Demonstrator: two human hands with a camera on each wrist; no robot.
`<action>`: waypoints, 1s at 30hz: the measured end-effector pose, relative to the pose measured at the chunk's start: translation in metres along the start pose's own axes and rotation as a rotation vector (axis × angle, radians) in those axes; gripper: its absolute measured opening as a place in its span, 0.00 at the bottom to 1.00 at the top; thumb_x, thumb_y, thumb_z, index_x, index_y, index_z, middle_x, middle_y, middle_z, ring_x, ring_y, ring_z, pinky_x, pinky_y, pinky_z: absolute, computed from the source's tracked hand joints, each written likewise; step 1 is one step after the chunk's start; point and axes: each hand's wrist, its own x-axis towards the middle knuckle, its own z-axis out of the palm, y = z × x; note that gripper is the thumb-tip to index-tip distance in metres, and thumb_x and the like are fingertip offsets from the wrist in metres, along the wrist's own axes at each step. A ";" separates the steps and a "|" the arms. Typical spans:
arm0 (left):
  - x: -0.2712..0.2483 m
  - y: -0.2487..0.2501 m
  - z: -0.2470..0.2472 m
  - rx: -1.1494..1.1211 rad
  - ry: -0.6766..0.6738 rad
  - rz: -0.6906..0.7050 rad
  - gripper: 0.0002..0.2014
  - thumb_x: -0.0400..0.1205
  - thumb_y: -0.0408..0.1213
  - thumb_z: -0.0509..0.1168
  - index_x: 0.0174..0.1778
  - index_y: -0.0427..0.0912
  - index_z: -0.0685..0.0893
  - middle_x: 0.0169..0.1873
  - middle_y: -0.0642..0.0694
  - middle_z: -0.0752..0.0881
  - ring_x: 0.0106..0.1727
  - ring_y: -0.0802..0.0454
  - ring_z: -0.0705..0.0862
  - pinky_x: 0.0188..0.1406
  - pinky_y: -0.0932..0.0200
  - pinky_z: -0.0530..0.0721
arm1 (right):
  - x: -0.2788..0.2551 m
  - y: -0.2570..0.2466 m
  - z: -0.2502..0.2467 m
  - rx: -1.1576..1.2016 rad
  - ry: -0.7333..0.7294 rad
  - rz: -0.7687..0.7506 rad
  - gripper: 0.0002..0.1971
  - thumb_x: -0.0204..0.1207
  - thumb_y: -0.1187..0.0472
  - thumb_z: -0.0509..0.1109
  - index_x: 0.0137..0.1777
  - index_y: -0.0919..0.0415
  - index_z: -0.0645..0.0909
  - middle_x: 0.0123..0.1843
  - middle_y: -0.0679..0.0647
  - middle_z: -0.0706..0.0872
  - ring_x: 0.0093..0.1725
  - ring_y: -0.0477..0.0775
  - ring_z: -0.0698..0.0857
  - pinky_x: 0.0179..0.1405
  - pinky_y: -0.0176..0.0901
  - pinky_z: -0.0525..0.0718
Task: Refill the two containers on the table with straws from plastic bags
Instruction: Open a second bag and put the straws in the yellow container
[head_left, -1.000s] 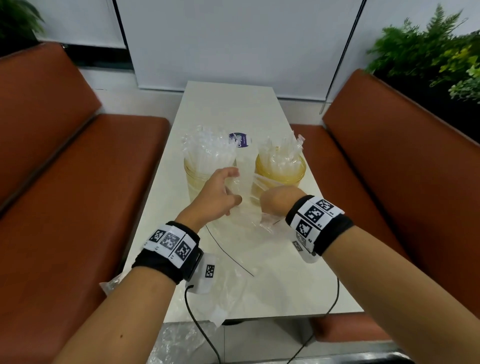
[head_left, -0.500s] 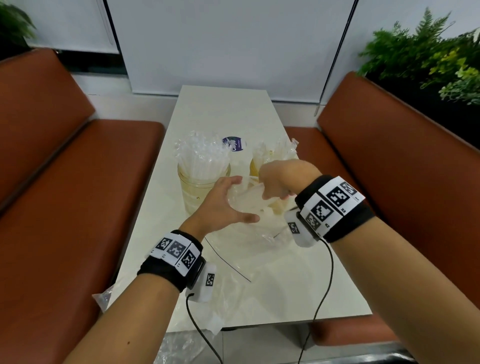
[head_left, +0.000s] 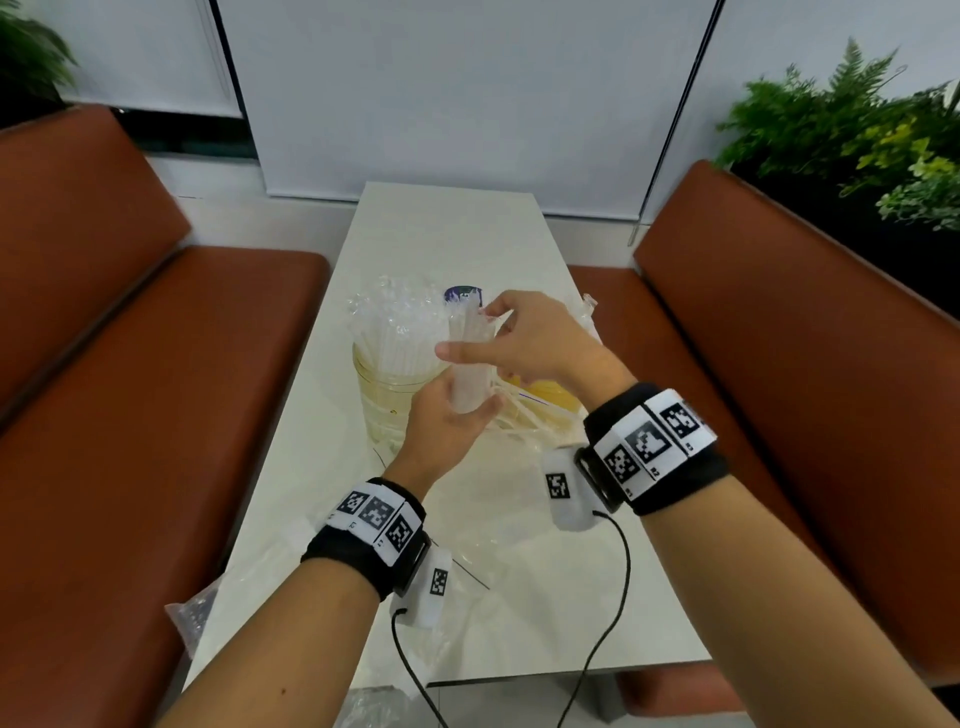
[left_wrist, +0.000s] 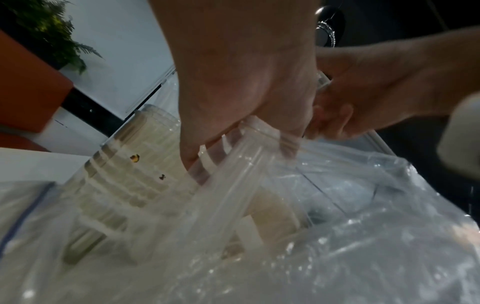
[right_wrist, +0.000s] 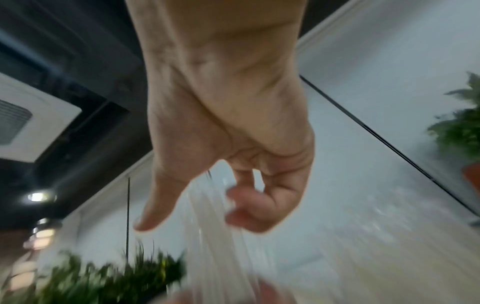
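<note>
A bundle of clear straws stands upright above the table between two containers. My left hand grips its lower end; my right hand holds its upper part, thumb stretched across the front. The left clear jar is packed with wrapped straws. The yellow right container shows only partly behind my right wrist. Under the hands lies an open clear plastic bag. The left wrist view shows the bundle leaving the bag beside the jar. Blurred straws run past my right fingers.
Brown benches flank the narrow white table on both sides. Another crumpled clear bag hangs over the table's near left edge. Wrist cables trail off the front. Green plants stand behind the right bench.
Both hands have risen from the bag on the table, bringing a bundle of straws up and upright between the containers. The right hand moved from low at the bag to the bundle's top.
</note>
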 end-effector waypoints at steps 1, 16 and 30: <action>0.001 0.001 0.001 -0.016 -0.014 0.019 0.18 0.76 0.45 0.78 0.61 0.47 0.86 0.54 0.52 0.91 0.58 0.57 0.89 0.59 0.52 0.87 | 0.001 0.006 0.012 -0.030 0.026 -0.024 0.38 0.58 0.29 0.81 0.57 0.58 0.82 0.43 0.48 0.84 0.34 0.45 0.84 0.34 0.37 0.80; -0.003 -0.008 -0.009 -0.102 -0.120 -0.113 0.31 0.64 0.40 0.87 0.60 0.49 0.82 0.57 0.50 0.88 0.56 0.53 0.89 0.48 0.62 0.88 | 0.011 -0.026 -0.024 0.144 0.644 -0.305 0.17 0.68 0.55 0.76 0.26 0.56 0.70 0.24 0.46 0.73 0.21 0.43 0.67 0.18 0.30 0.64; -0.005 -0.002 -0.010 -0.177 -0.155 -0.082 0.24 0.70 0.34 0.84 0.58 0.51 0.84 0.61 0.47 0.87 0.61 0.48 0.89 0.58 0.54 0.87 | 0.080 0.070 -0.050 -0.020 0.643 -0.036 0.16 0.69 0.51 0.75 0.28 0.57 0.75 0.26 0.47 0.79 0.25 0.44 0.79 0.19 0.27 0.67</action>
